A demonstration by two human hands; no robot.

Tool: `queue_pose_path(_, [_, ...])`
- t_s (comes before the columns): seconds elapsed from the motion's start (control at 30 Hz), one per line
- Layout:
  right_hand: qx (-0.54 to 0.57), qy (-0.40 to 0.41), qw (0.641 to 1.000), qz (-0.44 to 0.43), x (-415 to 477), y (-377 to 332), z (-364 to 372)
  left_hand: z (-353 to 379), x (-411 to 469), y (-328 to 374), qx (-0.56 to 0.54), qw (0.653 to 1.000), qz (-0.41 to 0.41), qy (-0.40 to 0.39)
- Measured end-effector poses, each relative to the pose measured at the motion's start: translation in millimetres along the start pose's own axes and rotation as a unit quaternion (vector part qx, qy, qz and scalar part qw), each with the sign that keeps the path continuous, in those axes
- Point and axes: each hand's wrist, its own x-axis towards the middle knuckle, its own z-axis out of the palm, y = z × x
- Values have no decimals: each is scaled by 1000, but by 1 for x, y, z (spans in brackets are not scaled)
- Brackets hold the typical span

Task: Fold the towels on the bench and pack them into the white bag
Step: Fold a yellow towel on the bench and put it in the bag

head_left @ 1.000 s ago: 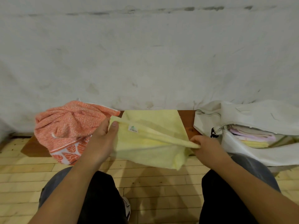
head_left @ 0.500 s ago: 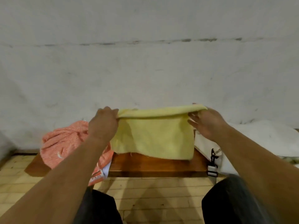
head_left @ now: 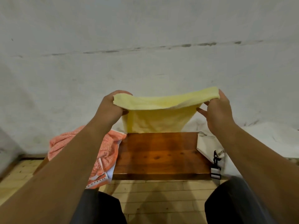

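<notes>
The bench (head_left: 161, 156) is a glossy, reddish-brown wooden plank with dark knots, set against a scuffed white wall (head_left: 145, 62). A soft, fuzzy yellow towel (head_left: 155, 120) is doubled over and held up in the air above the bench's back edge, its folded top sagging in a shallow curve and its lower hem hanging just at that edge. The left hand (head_left: 111, 109) clasps the top left corner with curled fingers; the right hand (head_left: 216, 110) pinches the top right corner. A crumpled orange patterned towel (head_left: 106, 152) spills over the bench's left end, and the white bag (head_left: 208, 146), with a black clip, slumps at the right end. Compared with half a second ago, the yellow towel is raised higher and stretched wider, baring more of the wood.
</notes>
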Motion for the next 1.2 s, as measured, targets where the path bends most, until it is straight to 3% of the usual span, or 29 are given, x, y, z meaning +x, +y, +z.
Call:
queue_pose_path(0.1, [-43,-15,999,-5,-4,3,-2,-2,-8,0,-95,994,-50,-1])
queue_pose_path(0.3, [-96,-29,995,-27,-12,14,-12,-21,-28,-14,-13,995,-20,-94])
queue_pose_path(0.43, [-94,-57,992,55,-21,50,-22,-21,-59,-39,100,979,-56,-170])
queue_pose_path(0.53, [-118,-129,965,194,-45,102,-39,-8,-93,-68,249,930,-120,-244])
queue_pose_path(0.6, [-182,-173,937,242,-61,131,-49,2,-113,-89,276,923,-113,-244])
queue_pose_path(0.7, [-258,-205,913,241,-80,148,-61,13,-131,-129,350,908,-33,-229])
queue_pose_path(0.73, [-262,-220,909,238,-85,151,-63,16,-134,-138,329,916,-19,-227])
queue_pose_path(0.83, [-278,-273,889,241,-97,152,-69,27,-144,-131,186,956,-93,-209])
queue_pose_path(0.97, [-313,-274,864,283,-95,168,-85,22,-148,-140,171,942,-172,-234])
queue_pose_path(1.03, [-292,-267,843,364,-95,177,-94,23,-149,-148,215,913,-204,-280])
queue_pose_path(1.07, [-277,-260,830,407,-98,177,-96,26,-148,-150,292,882,-235,-286])
queue_pose_path(1.13, [-278,-295,781,476,-101,175,-102,30,-153,-149,407,813,-287,-300])
queue_pose_path(1.2, [-302,-366,722,503,-99,176,-109,31,-155,-148,440,772,-287,-357])
